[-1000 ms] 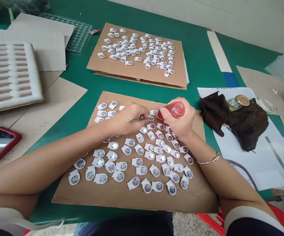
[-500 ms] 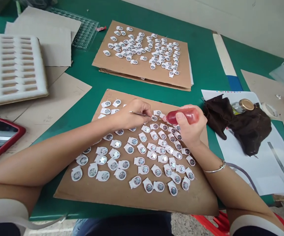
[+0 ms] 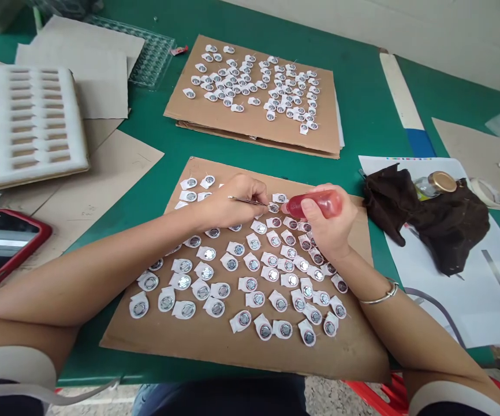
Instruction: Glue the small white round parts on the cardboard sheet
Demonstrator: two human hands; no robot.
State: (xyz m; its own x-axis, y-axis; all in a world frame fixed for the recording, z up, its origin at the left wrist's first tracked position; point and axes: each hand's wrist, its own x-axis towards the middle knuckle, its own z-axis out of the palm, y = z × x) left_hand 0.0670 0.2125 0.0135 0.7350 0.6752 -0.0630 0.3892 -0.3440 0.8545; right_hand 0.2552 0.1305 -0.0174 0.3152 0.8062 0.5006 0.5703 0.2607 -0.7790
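Note:
Thin metal tweezers [image 3: 246, 200] are held in my left hand [image 3: 238, 202], their tips beside a small round silver part on a white tab [image 3: 273, 207]. A small squeeze bottle of red liquid [image 3: 319, 204] is gripped in my right hand [image 3: 334, 222], lying nearly level with its nozzle pointing left, close to that same part. Many similar silver parts on white tabs lie spread over the brown cardboard sheet [image 3: 167, 332] under both hands. My hands and forearms hide some of them.
Another cardboard sheet [image 3: 181, 107] with similar parts lies farther back. At left are a white foam tray [image 3: 79, 138] and a red-cased phone [image 3: 44, 228]. At right, dark cloth [image 3: 444, 242] and a lidded jar [image 3: 443, 182] rest on white paper [image 3: 484, 312].
My right hand has moved slightly left with the red bottle, bringing the nozzle nearer the part by the tweezers. The whole view has shifted a little. My left hand keeps its hold.

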